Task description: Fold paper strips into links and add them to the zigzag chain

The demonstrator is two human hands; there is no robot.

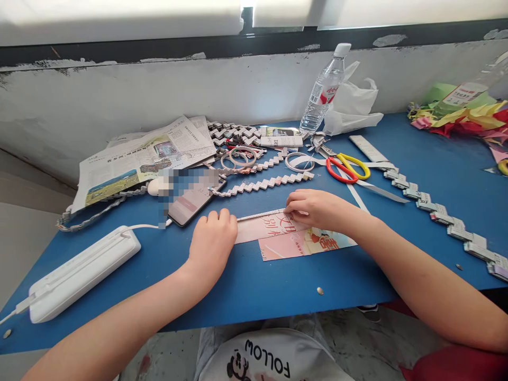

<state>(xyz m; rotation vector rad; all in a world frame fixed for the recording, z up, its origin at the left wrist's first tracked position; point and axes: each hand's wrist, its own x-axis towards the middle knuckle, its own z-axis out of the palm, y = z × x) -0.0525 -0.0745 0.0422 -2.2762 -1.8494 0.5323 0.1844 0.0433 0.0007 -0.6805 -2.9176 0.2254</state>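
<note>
A pink printed paper strip [254, 229] lies flat on the blue table, its far long edge folded over in a narrow band. My left hand [214, 241] is closed over the strip's left end, fingers curled down on it. At the right end, my right hand [311, 209] pinches the folded edge between thumb and fingers. A second pink and yellow printed strip [283, 246] lies nearer to me, partly beneath the first one and passing under my right wrist.
Red and yellow scissors [347, 168] lie beyond my right hand. A phone [196, 201], newspapers [146, 159], folded-paper chains [264, 184] and a water bottle [323, 92] stand or lie farther back. At left is a white power strip [85, 272]; a long paper chain [440, 214] runs along the right.
</note>
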